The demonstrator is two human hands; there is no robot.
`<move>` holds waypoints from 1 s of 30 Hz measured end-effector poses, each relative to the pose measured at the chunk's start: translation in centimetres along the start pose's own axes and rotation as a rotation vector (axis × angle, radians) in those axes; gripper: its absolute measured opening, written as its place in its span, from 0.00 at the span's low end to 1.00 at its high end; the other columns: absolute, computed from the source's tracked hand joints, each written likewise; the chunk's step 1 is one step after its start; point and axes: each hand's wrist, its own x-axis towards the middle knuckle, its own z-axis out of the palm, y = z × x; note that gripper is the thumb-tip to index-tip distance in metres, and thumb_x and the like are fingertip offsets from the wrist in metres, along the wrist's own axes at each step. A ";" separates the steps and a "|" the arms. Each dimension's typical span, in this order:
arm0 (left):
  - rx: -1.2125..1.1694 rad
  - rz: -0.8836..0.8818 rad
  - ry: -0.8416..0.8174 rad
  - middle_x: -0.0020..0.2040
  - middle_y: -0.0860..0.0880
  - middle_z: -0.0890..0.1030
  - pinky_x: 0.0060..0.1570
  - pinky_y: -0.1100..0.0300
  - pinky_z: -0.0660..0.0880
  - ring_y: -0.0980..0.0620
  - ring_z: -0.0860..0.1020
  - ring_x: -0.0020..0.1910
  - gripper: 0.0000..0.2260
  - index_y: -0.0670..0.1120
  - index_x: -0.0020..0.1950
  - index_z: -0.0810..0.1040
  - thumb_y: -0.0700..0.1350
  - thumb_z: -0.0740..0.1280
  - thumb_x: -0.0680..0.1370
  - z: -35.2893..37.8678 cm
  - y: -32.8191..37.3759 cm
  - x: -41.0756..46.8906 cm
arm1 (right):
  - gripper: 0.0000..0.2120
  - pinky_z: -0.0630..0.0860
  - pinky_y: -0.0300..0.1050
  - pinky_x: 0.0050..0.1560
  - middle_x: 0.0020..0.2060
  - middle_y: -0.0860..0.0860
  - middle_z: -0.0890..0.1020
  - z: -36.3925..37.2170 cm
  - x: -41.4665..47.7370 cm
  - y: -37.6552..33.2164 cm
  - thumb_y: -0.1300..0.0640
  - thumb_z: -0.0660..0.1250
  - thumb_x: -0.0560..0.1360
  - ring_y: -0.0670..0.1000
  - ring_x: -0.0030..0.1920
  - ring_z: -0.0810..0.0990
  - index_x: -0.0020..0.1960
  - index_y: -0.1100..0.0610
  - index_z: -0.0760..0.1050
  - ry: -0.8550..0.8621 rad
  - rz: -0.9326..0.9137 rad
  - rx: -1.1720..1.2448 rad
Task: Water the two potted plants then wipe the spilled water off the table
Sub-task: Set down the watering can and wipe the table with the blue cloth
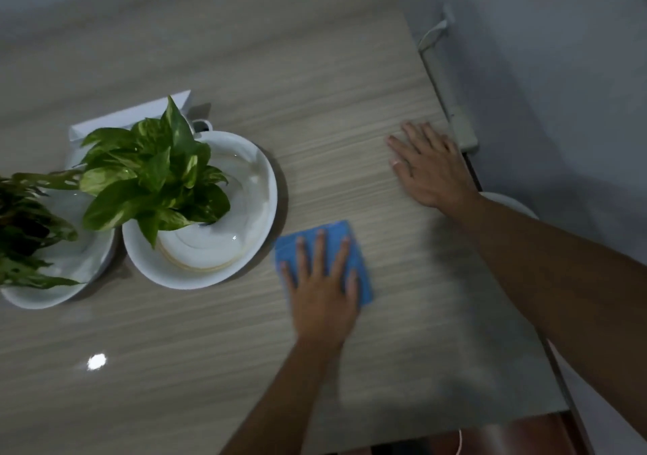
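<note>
Blue cloth (324, 262) lies flat under left hand (322, 284), right hand (429, 164) apart.

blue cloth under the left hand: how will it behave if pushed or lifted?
The blue cloth lies flat and thin under the spread left hand, so it is probably floppy and would droop if lifted by a corner. The table looks glossy, so it should slide easily when pressed. It is likely light and may bunch if pushed from one edge.

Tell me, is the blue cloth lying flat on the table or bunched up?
Flat. The blue cloth lies spread on the table under the left hand, whose open palm and spread fingers press it down; its corners show.
</note>
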 end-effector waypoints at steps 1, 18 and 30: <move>0.014 -0.050 0.024 0.84 0.51 0.52 0.76 0.33 0.51 0.41 0.49 0.83 0.26 0.61 0.82 0.55 0.59 0.51 0.83 0.2 -1.6 -1.8 | 0.28 0.50 0.57 0.75 0.80 0.46 0.54 -0.2 0.0 -0.1 0.38 0.43 0.79 0.54 0.79 0.50 0.78 0.40 0.54 -0.011 0.003 0.003; -0.060 -0.165 -0.030 0.84 0.51 0.55 0.75 0.32 0.54 0.40 0.53 0.82 0.27 0.59 0.81 0.62 0.59 0.55 0.81 0.8 -5.9 -13.1 | 0.31 0.45 0.59 0.76 0.80 0.49 0.54 1.8 -3.8 -4.6 0.39 0.43 0.78 0.59 0.79 0.49 0.79 0.45 0.54 0.009 0.173 0.035; -0.090 -0.179 0.008 0.83 0.51 0.55 0.74 0.31 0.55 0.39 0.55 0.82 0.28 0.59 0.81 0.62 0.58 0.56 0.79 0.2 -12.6 -15.8 | 0.30 0.45 0.56 0.77 0.80 0.47 0.54 4.4 -13.8 -14.8 0.39 0.47 0.79 0.55 0.80 0.47 0.79 0.45 0.54 -0.004 0.105 -0.002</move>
